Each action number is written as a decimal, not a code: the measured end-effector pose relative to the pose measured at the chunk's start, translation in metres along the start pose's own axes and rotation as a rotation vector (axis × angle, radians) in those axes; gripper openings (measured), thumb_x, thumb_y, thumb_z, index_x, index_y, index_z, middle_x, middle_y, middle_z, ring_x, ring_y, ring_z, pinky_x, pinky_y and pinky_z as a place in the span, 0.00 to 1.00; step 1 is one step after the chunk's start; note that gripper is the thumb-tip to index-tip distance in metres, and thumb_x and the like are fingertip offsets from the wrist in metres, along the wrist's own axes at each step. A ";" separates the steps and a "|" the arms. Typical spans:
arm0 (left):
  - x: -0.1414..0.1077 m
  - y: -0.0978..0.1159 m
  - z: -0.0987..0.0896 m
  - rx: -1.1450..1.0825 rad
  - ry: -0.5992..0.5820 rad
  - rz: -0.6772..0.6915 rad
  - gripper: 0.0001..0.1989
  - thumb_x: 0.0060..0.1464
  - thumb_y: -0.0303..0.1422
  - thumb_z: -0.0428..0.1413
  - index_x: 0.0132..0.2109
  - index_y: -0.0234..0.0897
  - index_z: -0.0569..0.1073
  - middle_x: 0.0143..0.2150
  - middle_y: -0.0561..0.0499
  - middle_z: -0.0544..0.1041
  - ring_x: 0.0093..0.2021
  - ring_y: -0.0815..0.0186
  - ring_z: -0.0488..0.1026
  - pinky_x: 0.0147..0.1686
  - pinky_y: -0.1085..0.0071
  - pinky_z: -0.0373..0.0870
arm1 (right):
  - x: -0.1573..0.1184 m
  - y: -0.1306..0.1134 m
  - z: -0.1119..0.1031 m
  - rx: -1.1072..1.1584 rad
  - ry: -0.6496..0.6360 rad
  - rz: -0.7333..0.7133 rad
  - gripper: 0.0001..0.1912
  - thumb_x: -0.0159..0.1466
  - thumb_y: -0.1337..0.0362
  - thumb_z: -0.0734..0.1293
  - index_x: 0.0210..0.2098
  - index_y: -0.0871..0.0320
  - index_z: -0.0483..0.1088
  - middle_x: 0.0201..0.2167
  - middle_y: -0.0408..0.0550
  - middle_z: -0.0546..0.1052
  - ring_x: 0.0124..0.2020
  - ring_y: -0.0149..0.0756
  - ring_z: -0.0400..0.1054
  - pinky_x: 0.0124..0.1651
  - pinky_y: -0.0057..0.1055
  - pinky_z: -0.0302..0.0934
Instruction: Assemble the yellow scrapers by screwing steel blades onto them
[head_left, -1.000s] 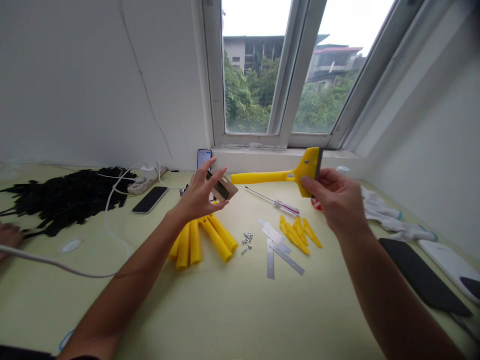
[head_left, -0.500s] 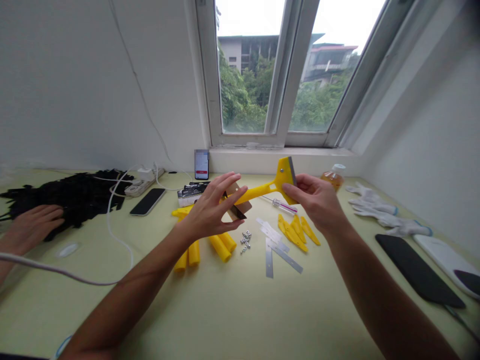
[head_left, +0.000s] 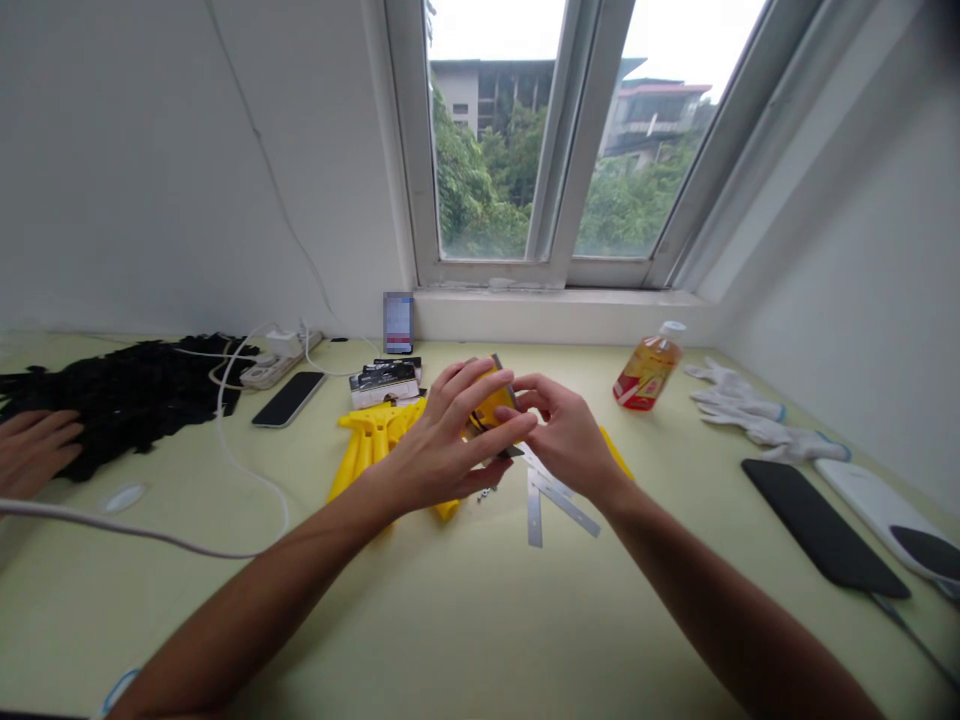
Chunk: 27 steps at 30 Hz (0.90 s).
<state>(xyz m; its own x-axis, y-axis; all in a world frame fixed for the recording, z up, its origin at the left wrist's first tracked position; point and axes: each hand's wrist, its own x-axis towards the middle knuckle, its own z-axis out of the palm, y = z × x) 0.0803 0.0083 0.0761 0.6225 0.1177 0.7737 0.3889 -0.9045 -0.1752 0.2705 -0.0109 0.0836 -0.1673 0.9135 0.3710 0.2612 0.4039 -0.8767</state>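
My left hand [head_left: 450,440] and my right hand [head_left: 566,435] meet above the table, both closed around the head of a yellow plastic scraper [head_left: 487,408]. A dark edge of its blade [head_left: 504,385] shows at the top, and the handle is hidden behind my fingers. Just below my hands lie steel blades [head_left: 544,505] and a few small hex nuts [head_left: 486,493]. Yellow scraper parts [head_left: 375,435] are heaped by my left hand. A yellow piece [head_left: 615,452] shows past my right wrist.
Another person's hand [head_left: 34,450] rests on a black fringed pile [head_left: 112,400] at the left. Behind stand packaged items [head_left: 382,385], a phone [head_left: 289,398], a power strip [head_left: 270,372] and an amber drink bottle [head_left: 649,370]. White gloves [head_left: 750,412] and a black pad [head_left: 817,525] lie right.
My hands have come together over the table, and the scraper's handle no longer shows. The flat brown piece in my left hand is out of sight. The view has tilted slightly down.
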 end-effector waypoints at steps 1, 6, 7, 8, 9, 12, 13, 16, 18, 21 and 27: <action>0.001 0.002 0.001 -0.002 0.027 -0.015 0.35 0.51 0.31 0.61 0.64 0.52 0.57 0.66 0.42 0.56 0.68 0.46 0.52 0.62 0.42 0.58 | -0.002 -0.002 0.002 -0.047 0.015 -0.015 0.13 0.61 0.61 0.68 0.45 0.56 0.71 0.32 0.46 0.79 0.33 0.37 0.74 0.36 0.33 0.68; 0.002 0.008 0.002 -0.040 0.136 -0.109 0.40 0.49 0.30 0.62 0.64 0.56 0.54 0.68 0.44 0.53 0.69 0.45 0.50 0.60 0.42 0.58 | -0.010 -0.013 0.008 -0.118 0.032 -0.126 0.09 0.63 0.61 0.66 0.43 0.53 0.72 0.42 0.49 0.78 0.42 0.41 0.74 0.43 0.37 0.69; 0.002 0.009 0.002 -0.048 0.156 -0.120 0.40 0.49 0.29 0.62 0.64 0.56 0.53 0.68 0.44 0.53 0.69 0.44 0.50 0.60 0.41 0.58 | -0.011 -0.013 0.008 -0.125 0.041 -0.145 0.10 0.63 0.61 0.66 0.44 0.52 0.71 0.43 0.50 0.78 0.44 0.41 0.73 0.45 0.39 0.68; 0.003 0.009 0.002 -0.056 0.175 -0.132 0.41 0.49 0.29 0.62 0.64 0.56 0.53 0.67 0.44 0.53 0.69 0.45 0.50 0.60 0.41 0.58 | -0.011 -0.013 0.008 -0.136 0.057 -0.161 0.11 0.64 0.60 0.65 0.46 0.52 0.71 0.44 0.50 0.77 0.45 0.42 0.73 0.47 0.40 0.67; 0.003 0.008 0.001 -0.061 0.190 -0.148 0.41 0.48 0.29 0.62 0.64 0.56 0.53 0.67 0.44 0.54 0.69 0.45 0.50 0.61 0.41 0.58 | -0.010 -0.013 0.007 -0.142 0.079 -0.177 0.12 0.65 0.59 0.65 0.47 0.52 0.70 0.46 0.51 0.77 0.47 0.43 0.72 0.50 0.42 0.66; 0.004 0.008 -0.001 -0.058 0.224 -0.217 0.41 0.48 0.32 0.63 0.64 0.57 0.52 0.67 0.44 0.54 0.69 0.44 0.50 0.61 0.39 0.57 | -0.009 -0.010 0.004 -0.023 0.059 -0.163 0.18 0.65 0.57 0.65 0.54 0.51 0.65 0.55 0.52 0.71 0.56 0.46 0.66 0.56 0.45 0.62; 0.005 0.009 -0.002 -0.051 0.238 -0.238 0.41 0.49 0.33 0.64 0.64 0.57 0.51 0.67 0.45 0.54 0.69 0.44 0.50 0.61 0.38 0.56 | -0.009 -0.009 0.003 0.077 -0.008 -0.137 0.21 0.65 0.57 0.65 0.56 0.50 0.62 0.58 0.53 0.68 0.59 0.46 0.64 0.57 0.45 0.62; 0.006 0.011 -0.007 -0.029 0.280 -0.278 0.39 0.50 0.36 0.63 0.63 0.57 0.52 0.66 0.45 0.54 0.69 0.43 0.49 0.61 0.38 0.56 | -0.011 -0.011 0.003 0.370 -0.233 -0.090 0.31 0.63 0.55 0.67 0.63 0.44 0.53 0.66 0.51 0.60 0.62 0.46 0.62 0.57 0.45 0.64; 0.007 0.013 -0.011 -0.023 0.298 -0.304 0.37 0.51 0.38 0.62 0.64 0.56 0.53 0.65 0.45 0.55 0.69 0.44 0.50 0.61 0.38 0.56 | -0.015 -0.016 0.006 0.463 -0.274 -0.129 0.38 0.61 0.55 0.69 0.65 0.39 0.47 0.69 0.49 0.55 0.60 0.47 0.64 0.57 0.47 0.65; 0.007 0.015 -0.016 -0.034 0.328 -0.363 0.36 0.53 0.38 0.61 0.64 0.55 0.53 0.64 0.45 0.57 0.69 0.46 0.49 0.62 0.39 0.56 | -0.019 -0.023 0.014 0.484 -0.253 -0.203 0.42 0.59 0.54 0.71 0.65 0.37 0.45 0.69 0.48 0.55 0.60 0.47 0.64 0.59 0.49 0.63; 0.009 0.016 -0.015 -0.044 0.330 -0.392 0.35 0.57 0.41 0.57 0.67 0.53 0.51 0.66 0.44 0.57 0.71 0.48 0.46 0.65 0.39 0.48 | -0.023 -0.021 0.027 0.486 -0.297 -0.186 0.36 0.62 0.60 0.68 0.65 0.40 0.48 0.63 0.49 0.64 0.62 0.45 0.63 0.59 0.48 0.62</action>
<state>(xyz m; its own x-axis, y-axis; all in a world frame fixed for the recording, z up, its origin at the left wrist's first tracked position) 0.0821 -0.0112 0.0898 0.1852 0.3217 0.9286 0.5168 -0.8356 0.1864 0.2432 -0.0416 0.0858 -0.4454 0.7481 0.4919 -0.2515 0.4228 -0.8706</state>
